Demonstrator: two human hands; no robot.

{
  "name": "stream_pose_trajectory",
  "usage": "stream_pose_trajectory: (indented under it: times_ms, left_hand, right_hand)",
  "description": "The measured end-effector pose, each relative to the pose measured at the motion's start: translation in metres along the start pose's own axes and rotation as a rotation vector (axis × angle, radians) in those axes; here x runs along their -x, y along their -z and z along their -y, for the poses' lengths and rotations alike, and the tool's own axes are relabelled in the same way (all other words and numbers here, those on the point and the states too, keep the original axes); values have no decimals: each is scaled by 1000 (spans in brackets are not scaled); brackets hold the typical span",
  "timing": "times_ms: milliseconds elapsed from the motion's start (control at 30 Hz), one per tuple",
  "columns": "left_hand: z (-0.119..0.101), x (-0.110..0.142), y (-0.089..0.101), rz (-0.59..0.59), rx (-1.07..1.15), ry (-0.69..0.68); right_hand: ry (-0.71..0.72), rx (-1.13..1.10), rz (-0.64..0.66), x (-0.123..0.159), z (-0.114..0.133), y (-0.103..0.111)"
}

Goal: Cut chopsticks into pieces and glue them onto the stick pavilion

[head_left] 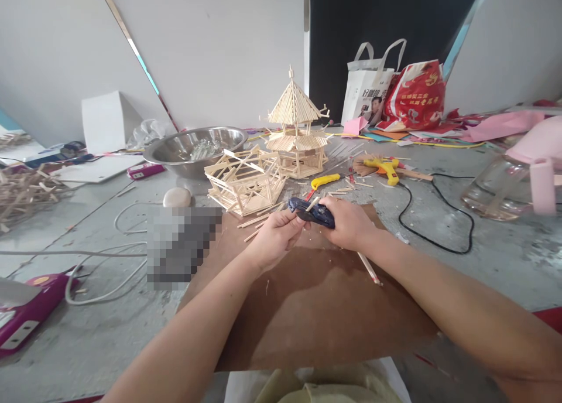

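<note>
Above the brown board [298,309], my right hand [349,221] is closed round a dark blue hand tool [322,214] that looks like a cutter. My left hand [276,239] is closed in a pinch against the tool's near side. A thin wooden stick [312,204] lies across the tool and runs down to my left fingertips; its lower end is hidden. Beyond my hands stand an open wooden stick frame [246,183] and a stick-built pagoda [295,136] with two roof tiers. Several loose sticks [259,220] lie near my left hand.
A yellow-handled knife [325,181] and a yellow glue gun [386,170] lie behind my hands; the gun's black cord [439,250] loops right. A metal bowl [162,154], white cable [105,300] and purple power strip [33,315] are left. A pink-lidded jug [496,186] stands right.
</note>
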State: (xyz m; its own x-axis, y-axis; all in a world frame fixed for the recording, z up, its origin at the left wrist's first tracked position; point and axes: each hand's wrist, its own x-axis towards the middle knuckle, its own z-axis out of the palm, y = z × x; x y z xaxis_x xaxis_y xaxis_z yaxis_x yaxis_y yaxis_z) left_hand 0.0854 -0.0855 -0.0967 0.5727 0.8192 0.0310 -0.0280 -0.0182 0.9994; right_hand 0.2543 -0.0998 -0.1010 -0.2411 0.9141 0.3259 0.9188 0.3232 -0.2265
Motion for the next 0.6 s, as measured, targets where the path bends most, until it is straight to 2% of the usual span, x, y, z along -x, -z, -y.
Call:
stream_pose_trajectory:
  times_ms: [133,400,600]
  left_hand:
    - [-2,0,-2,-31,-43,-13]
    - [3,-2,-2,-124,-277,-121]
    - [10,-6,-3,-294,-513,-293]
  right_hand:
    - [-38,37,18,0,2,3]
    - [-101,90,57,-1,5,5]
    - [-136,85,34,-2,9,4]
